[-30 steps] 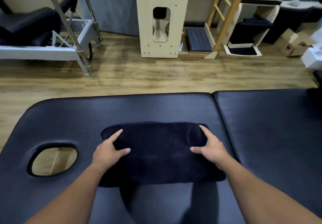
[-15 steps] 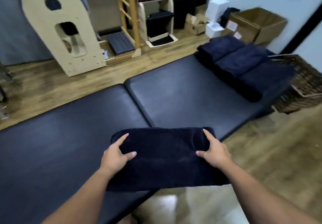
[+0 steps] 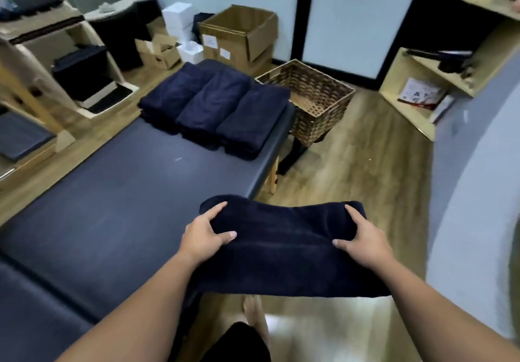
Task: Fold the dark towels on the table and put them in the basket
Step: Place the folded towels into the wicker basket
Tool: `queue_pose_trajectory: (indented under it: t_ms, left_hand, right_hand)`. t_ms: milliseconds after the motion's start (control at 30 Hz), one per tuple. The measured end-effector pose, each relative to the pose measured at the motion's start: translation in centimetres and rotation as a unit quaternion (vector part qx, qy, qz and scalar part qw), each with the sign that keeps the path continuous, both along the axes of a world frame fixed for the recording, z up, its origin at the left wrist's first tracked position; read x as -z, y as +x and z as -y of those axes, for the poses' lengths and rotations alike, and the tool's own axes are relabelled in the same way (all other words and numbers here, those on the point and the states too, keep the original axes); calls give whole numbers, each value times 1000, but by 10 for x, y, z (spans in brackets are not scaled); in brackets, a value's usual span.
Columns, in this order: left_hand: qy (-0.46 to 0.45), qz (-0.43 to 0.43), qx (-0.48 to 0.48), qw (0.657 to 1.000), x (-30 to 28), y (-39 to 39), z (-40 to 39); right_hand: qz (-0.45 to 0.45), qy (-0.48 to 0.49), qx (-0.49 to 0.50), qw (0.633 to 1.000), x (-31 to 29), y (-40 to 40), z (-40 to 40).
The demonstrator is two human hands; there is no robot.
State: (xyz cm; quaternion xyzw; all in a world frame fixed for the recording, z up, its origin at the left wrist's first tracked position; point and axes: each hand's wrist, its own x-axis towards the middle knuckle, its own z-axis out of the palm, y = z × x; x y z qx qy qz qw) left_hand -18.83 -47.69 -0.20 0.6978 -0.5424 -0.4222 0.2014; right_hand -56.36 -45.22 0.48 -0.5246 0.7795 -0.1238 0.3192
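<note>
A folded dark towel (image 3: pixel 284 246) hangs in the air off the near side of the black padded table (image 3: pixel 118 206), above the wooden floor. My left hand (image 3: pixel 204 233) grips its left end with the thumb on top. My right hand (image 3: pixel 363 242) grips its right end the same way. Three stacks of folded dark towels (image 3: pixel 216 105) lie side by side at the table's far end. A brown wicker basket (image 3: pixel 318 102) stands on the floor just beyond that end, with nothing visible inside it.
An open cardboard box (image 3: pixel 239 33) and small white boxes (image 3: pixel 180 23) stand behind the basket. Wooden shelves (image 3: pixel 427 80) line the right wall. Wooden exercise equipment (image 3: pixel 56 60) stands on the left. My bare foot (image 3: pixel 251 313) shows on the floor below the towel.
The view has swung right toward the basket. Both hands have lifted the folded towel off the table and carried it out over the floor, their grip unchanged.
</note>
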Motion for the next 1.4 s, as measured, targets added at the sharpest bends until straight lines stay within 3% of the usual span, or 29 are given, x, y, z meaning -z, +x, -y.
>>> queue_pose_trajectory:
  t_ms: [300, 500, 767, 1067, 1267, 1400]
  left_hand:
    - [-7, -32, 162, 986, -4, -141, 206]
    - [-48, 7, 251, 967, -28, -230, 326]
    - [-48, 56, 233, 970, -33, -308, 493]
    - [-16, 110, 166, 980, -49, -322, 671]
    - [-32, 196, 226, 954, -43, -285, 820]
    - [-33, 201, 243, 948, -16, -260, 900]
  right_hand:
    - [-21, -5, 147, 989, -22, -113, 87]
    - [-23, 5, 214, 977, -31, -175, 161]
    - [19, -24, 216, 976, -23, -251, 325]
    - [78, -24, 209, 975, -27, -260, 520]
    - [114, -19, 220, 969, -1, -201, 646]
    - [118, 5, 236, 965, 31, -160, 725]
